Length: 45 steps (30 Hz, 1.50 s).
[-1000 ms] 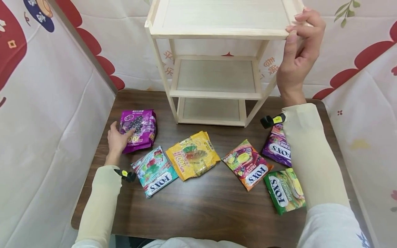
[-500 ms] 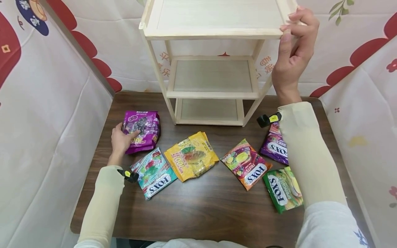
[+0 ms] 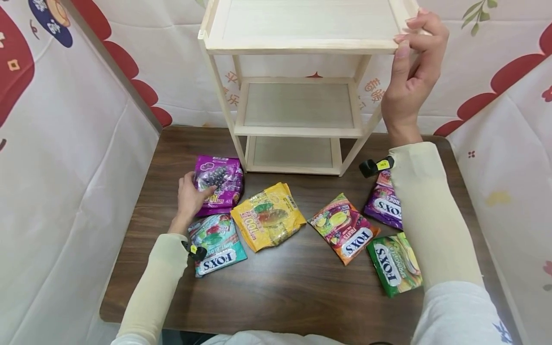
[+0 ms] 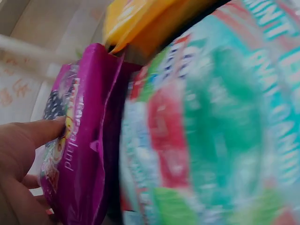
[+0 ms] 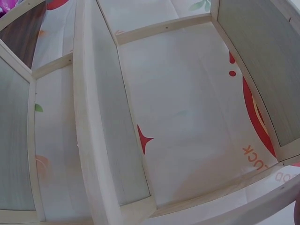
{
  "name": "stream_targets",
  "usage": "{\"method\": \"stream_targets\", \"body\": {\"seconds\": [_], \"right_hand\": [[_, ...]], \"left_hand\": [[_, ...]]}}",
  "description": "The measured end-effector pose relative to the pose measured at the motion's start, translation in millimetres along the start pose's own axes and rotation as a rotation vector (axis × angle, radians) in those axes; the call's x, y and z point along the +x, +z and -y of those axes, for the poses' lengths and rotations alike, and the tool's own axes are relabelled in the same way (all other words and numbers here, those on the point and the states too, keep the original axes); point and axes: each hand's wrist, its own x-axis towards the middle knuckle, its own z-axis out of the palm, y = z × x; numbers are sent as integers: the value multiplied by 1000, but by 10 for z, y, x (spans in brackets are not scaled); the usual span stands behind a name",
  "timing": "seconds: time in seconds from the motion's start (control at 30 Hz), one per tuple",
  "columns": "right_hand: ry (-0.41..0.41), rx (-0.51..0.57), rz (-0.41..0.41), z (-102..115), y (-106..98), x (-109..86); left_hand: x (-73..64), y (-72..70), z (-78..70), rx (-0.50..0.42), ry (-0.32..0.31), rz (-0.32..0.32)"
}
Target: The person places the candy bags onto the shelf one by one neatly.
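Observation:
My left hand (image 3: 190, 197) grips a purple grape candy bag (image 3: 224, 184) by its left side, the thumb on its printed front. In the left wrist view, fingertips show behind that purple bag (image 4: 79, 145). A teal mint candy bag (image 3: 217, 244) lies just below, partly behind the left wrist. Touching it on the right is a yellow mango candy bag (image 3: 269, 216). At the upper right, my right hand (image 3: 416, 76) holds the front right corner of a pale wooden shelf (image 3: 302, 46), thumb at the front edge and fingers over the side.
Right of the middle lie a red-orange fruits candy bag (image 3: 343, 228), a green candy bag (image 3: 394, 264) and a purple berries bag (image 3: 385, 201), partly hidden by the right sleeve. The three-level shelf stands at the back of the brown table (image 3: 284, 297). Printed cloth walls (image 3: 86, 191) surround it.
My left hand has moved right with the purple grape bag, bringing it close to the shelf's left leg. The teal bag has turned and shifted slightly. My right hand stays on the shelf corner.

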Motion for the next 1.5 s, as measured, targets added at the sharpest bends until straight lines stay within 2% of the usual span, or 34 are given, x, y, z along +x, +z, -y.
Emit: {"method": "stream_targets", "body": {"seconds": [0.27,0.47,0.57,0.63,0.7,0.8,0.87,0.93,1.0,1.07,1.13,1.17,1.23,1.33,1.5], "right_hand": [[4,-7,-8,-9,-19,-11],[6,-12,-16,-13,-8,-8],[6,-6,-14,-8,12,0],[5,-3,-9,-4,25,3],[2,-5,-2,1,33,1],[-2,3,0,8,40,-4],[-2,11,-5,12,37,-3],[-2,15,-10,16,27,1],[-1,11,-14,19,13,7],[0,8,-16,22,0,6],[1,13,-18,23,-1,-4],[1,15,-17,21,0,-12],[2,23,-12,16,7,-29],[3,26,0,10,19,-42],[2,19,-16,15,8,-9]], "left_hand": [[-195,105,2,18,52,-15],[-281,111,15,45,68,-3],[-290,98,-5,74,72,-41],[-292,104,-27,88,89,-111],[-312,126,-66,88,145,-211],[-364,197,-176,59,312,-356],[-409,256,-295,33,433,-384],[-453,333,-425,11,522,-335],[-500,422,-553,23,560,-215],[-556,524,-653,52,555,-58],[-608,625,-719,119,527,88],[-634,664,-738,145,520,148],[-673,732,-749,198,506,228],[-711,795,-731,273,537,266],[-817,895,-735,333,592,227]]}}
